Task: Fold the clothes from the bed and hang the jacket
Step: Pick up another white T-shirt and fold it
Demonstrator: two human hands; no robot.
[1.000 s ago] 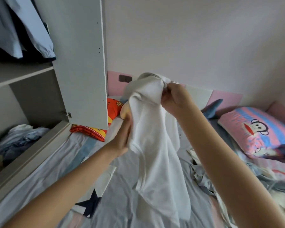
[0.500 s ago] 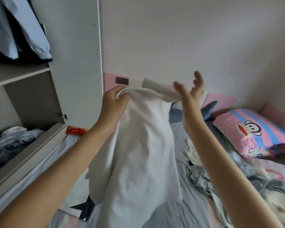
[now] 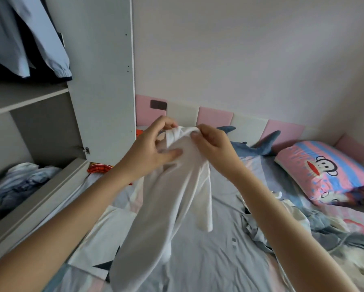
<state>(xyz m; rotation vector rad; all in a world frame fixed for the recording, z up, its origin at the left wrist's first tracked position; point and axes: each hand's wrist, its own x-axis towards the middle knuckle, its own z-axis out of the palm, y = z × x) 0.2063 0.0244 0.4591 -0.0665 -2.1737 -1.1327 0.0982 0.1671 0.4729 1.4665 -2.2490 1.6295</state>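
A white garment (image 3: 170,207) hangs in the air over the bed (image 3: 219,260). Both hands hold it at its bunched top edge. My left hand (image 3: 151,152) grips the fabric from the left, thumb laid across the front. My right hand (image 3: 212,148) pinches the same edge from the right, close beside the left. The cloth drops in long folds, one narrow strip hanging to the right. A light blue jacket (image 3: 29,39) hangs in the open wardrobe at the top left. More crumpled clothes (image 3: 267,224) lie on the bed to the right.
The wardrobe's open door (image 3: 105,81) stands just left of my hands. Its lower shelf holds a heap of clothes (image 3: 19,182). A folded white piece with a dark star (image 3: 101,245) lies on the bed. A shark plush (image 3: 250,146) and a pink striped pillow (image 3: 328,171) lie near the padded headboard.
My hands, spread apart half a second ago with the right one open, have come together at the top of the white garment. The garment hangs narrower and lower.
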